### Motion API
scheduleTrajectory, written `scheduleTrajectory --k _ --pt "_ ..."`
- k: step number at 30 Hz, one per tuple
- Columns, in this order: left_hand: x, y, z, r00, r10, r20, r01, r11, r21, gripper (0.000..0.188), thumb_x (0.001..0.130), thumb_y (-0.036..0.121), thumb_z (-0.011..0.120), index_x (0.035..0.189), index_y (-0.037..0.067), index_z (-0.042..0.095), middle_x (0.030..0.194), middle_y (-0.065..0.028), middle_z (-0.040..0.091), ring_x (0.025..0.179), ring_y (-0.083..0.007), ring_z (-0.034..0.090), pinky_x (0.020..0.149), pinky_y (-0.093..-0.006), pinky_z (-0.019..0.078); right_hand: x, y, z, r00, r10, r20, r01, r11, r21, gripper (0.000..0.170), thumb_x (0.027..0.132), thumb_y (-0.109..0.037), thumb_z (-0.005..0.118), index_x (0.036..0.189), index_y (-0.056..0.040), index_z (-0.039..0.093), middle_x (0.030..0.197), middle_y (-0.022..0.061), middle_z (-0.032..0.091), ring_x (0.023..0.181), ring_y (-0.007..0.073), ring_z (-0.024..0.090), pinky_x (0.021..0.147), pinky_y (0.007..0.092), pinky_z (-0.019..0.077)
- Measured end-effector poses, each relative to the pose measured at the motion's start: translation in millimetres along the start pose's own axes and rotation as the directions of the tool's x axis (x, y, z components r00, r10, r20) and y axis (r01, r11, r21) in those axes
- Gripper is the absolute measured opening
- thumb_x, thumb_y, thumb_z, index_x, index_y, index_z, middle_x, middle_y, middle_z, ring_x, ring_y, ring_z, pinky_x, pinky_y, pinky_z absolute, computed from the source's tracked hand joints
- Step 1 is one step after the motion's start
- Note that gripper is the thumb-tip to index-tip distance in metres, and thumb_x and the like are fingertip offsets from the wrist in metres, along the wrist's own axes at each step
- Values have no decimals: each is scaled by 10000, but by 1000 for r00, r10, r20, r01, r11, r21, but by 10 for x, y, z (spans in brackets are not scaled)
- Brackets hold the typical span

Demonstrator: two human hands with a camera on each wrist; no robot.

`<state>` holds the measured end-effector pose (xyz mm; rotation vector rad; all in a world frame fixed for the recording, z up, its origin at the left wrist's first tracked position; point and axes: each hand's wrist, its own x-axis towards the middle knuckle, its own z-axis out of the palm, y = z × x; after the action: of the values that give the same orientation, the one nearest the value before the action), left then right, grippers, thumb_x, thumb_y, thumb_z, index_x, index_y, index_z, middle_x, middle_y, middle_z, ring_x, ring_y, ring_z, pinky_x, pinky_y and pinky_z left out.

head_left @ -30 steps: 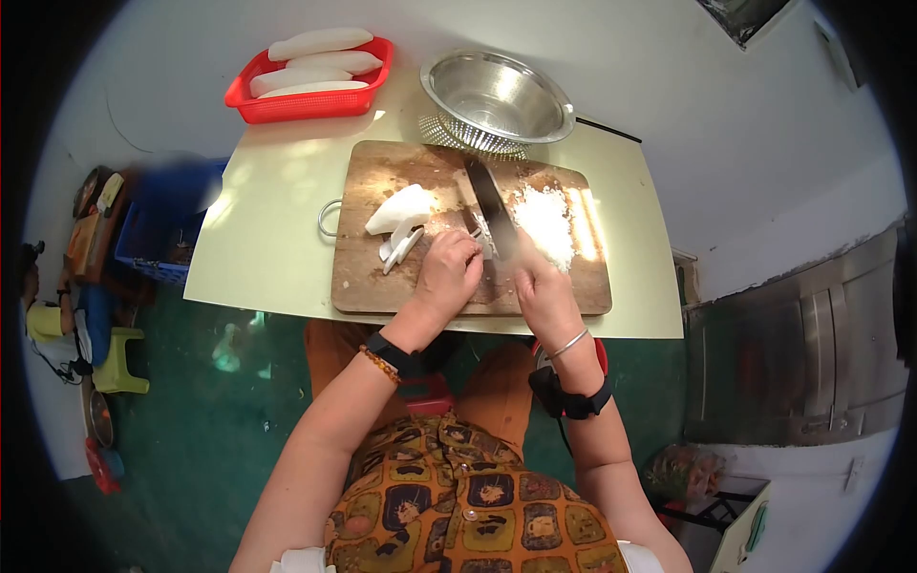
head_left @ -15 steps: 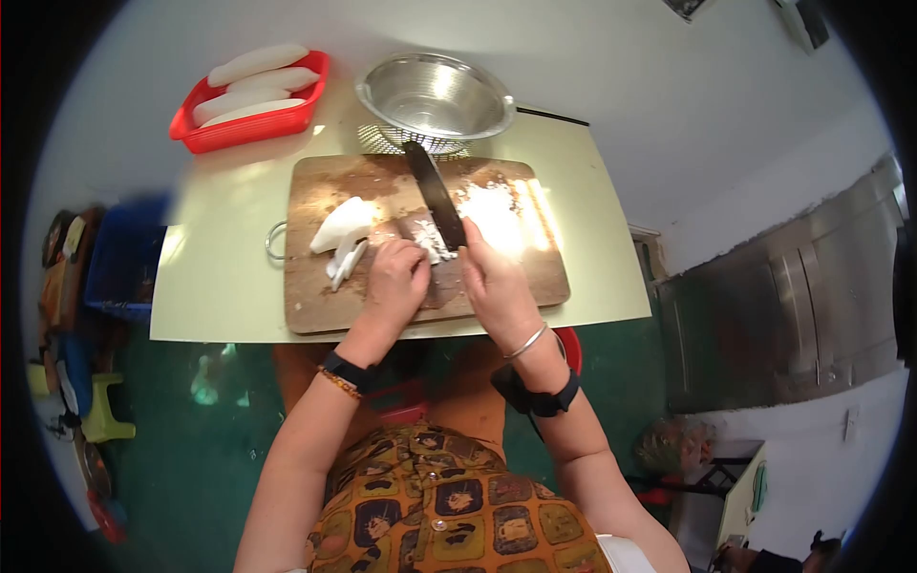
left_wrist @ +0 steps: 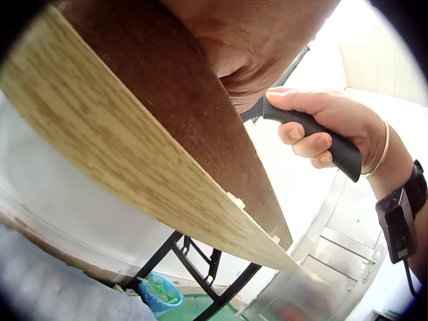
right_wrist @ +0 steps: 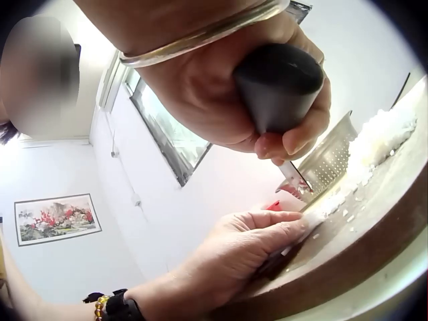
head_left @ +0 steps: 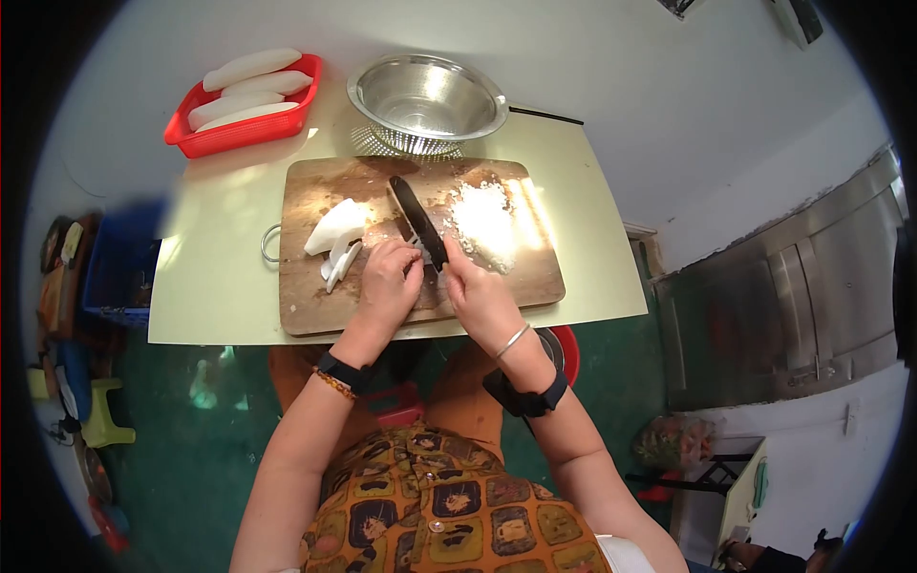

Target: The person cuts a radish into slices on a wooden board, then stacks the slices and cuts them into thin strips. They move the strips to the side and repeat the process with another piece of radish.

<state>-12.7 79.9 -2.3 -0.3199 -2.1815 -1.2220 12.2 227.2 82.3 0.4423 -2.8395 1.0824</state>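
A kitchen knife (head_left: 416, 220) with a dark blade and black handle (left_wrist: 314, 130) is gripped in my right hand (head_left: 485, 304). Its blade lies close beside the fingertips of my left hand (head_left: 387, 286), over the wooden cutting board (head_left: 310, 301). In the right wrist view, the left thumb and fingers hold thin white radish strips (right_wrist: 309, 226) down on the board. Left of that hand sit a large peeled radish chunk (head_left: 334, 225) and a few flat slices (head_left: 341, 265). To the knife's right spreads a pile of finely chopped white bits (head_left: 482, 220), bright in sunlight.
Behind the board stands a steel colander (head_left: 368, 105). A red basket (head_left: 205, 145) with several whole peeled radishes (head_left: 250, 67) is at the table's back left. The pale table (head_left: 215, 306) ends just in front of the board. A metal ring (head_left: 267, 244) sticks out from the board's left side.
The head view has swung, shifting everything leftward. Over the board, the knife has come nearer to me and leftward, up against the left fingers. The left hand keeps its place by the strips.
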Motion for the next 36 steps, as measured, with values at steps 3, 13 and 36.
scheduleTrajectory --k 3,13,36 --pt "-13 -11 11 1000 -1 -5 1 1000 -13 81 734 20 647 807 -16 655 867 -144 640 849 -310 596 770 -373 482 9 25 10 999 30 35 -30 999 -10 387 915 -86 516 1295 -26 479 917 293 591 862 405 612 730 370 491" --pt "-4 -7 6 1000 4 -7 -4 1000 4 81 732 28 669 801 -11 652 853 -138 639 822 -300 607 739 -361 485 11 222 -64 986 -108 -125 100 993 -68 405 908 -150 518 1302 -68 471 781 261 612 736 432 604 635 498 476" --pt "-1 35 -21 1000 -23 1 23 999 -36 74 754 28 651 816 -13 654 854 -131 637 818 -291 605 736 -353 483 22 203 -16 995 -74 -61 65 989 -135 405 910 -156 509 1309 -102 471 813 253 620 755 421 610 653 492 481"
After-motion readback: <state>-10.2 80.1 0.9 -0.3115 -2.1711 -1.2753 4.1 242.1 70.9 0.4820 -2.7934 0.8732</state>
